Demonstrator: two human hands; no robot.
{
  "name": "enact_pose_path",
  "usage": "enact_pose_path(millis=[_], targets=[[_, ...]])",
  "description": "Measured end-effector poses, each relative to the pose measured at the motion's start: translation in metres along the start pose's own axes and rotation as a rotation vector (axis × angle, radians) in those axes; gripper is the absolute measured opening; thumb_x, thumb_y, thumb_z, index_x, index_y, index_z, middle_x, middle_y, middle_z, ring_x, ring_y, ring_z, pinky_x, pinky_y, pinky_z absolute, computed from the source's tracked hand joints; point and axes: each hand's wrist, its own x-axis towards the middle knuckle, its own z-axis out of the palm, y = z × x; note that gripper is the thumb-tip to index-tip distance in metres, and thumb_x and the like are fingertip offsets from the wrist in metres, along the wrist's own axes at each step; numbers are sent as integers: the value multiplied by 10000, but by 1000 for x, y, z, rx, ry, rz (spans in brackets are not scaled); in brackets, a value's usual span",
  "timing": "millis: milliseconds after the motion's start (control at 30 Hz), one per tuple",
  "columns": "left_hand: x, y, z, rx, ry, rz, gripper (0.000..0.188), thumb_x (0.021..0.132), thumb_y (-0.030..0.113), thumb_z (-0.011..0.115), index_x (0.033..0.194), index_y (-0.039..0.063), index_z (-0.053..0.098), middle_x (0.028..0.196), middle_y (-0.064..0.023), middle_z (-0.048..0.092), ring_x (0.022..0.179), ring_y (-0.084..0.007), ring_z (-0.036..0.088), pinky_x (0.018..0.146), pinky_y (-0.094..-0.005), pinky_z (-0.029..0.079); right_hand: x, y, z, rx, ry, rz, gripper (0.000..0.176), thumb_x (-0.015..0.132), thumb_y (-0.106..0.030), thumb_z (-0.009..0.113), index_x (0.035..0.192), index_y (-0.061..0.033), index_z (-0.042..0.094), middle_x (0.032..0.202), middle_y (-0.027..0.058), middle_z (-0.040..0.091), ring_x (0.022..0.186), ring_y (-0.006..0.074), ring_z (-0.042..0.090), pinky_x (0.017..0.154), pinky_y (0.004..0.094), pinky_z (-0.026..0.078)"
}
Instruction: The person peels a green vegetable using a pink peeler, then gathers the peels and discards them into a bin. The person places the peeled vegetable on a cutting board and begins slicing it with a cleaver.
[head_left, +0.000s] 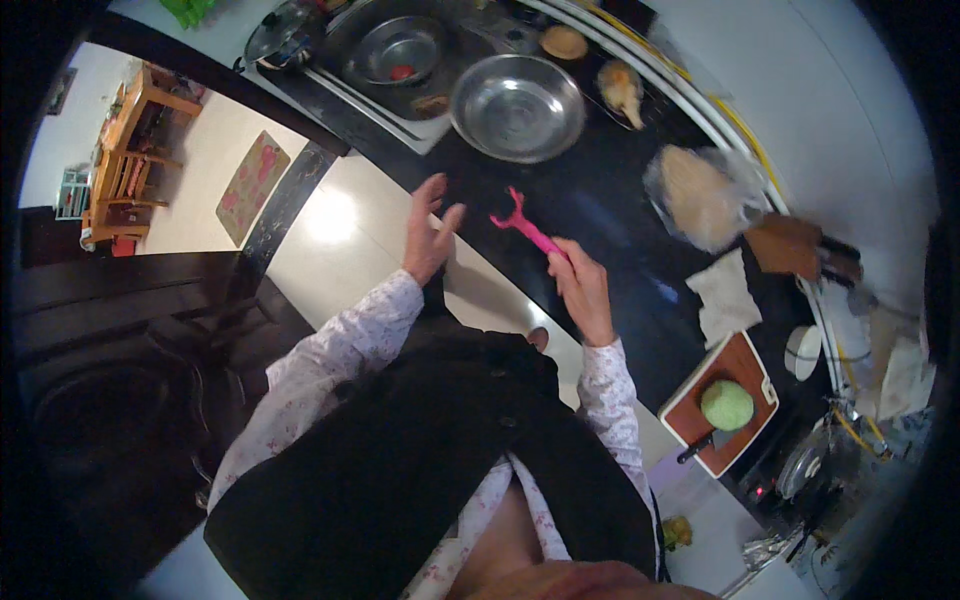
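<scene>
My right hand (583, 289) is closed around the handle of a pink Y-shaped peeler (532, 229), its forked end pointing up and left over the black countertop (592, 202). To the left, my left hand (430, 232) holds nothing, with fingers and thumb apart, near the counter's edge. A wide stainless steel basin (517, 109) stands beyond both hands. On a brown cutting board with a white rim (679, 390), at the right, lie a pale green round vegetable (727, 405) and a knife with a black handle (697, 448).
A metal bowl (397, 49) with a red item sits on the stove area beside a lidded pot (281, 37). Along the wall are a clear plastic bag with tan contents (697, 196), a brown knife block (784, 244), a white cloth (725, 298) and a white dish (802, 352).
</scene>
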Motion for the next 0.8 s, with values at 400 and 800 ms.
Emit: enact_pose_path(millis=[400,800], targets=[[101,-144,-240,48,302,-296,454,907,74,601,1337,55,454,1207,-153,597,1116,-237,589,887,-355,515,398,-21,278,-533,147,-107,202,897,-259,575,1021,-116,646,897,158,686,845,376,651,717,490,502],[31,-233,-327,117,392,-706,442,911,132,619,1316,36,470,1239,-157,570,1088,-236,597,853,-365,519,577,111,341,-1375,-129,-183,164,829,-216,595,929,-138,700,877,107,694,805,292,689,643,439,547]])
